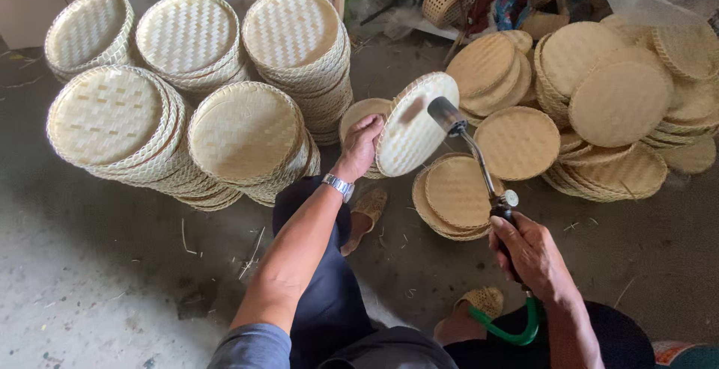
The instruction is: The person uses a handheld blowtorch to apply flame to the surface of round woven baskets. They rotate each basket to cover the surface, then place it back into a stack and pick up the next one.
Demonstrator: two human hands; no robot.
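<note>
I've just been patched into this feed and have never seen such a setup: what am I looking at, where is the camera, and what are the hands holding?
There is no machine: a seated person works with bare hands, and the single camera sits on their head, looking down. The left hand grips a round woven bamboo tray by its rim, tilted on edge. The right hand holds a gas torch with a green hose, its nozzle close to the tray's face. On the concrete floor, stacks of pale finished trays stand at left; flatter brown woven discs are piled at right.

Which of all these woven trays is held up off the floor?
Only the pale round tray gripped on edge by the left hand, facing the torch in the right hand. The others lie stacked.
</note>
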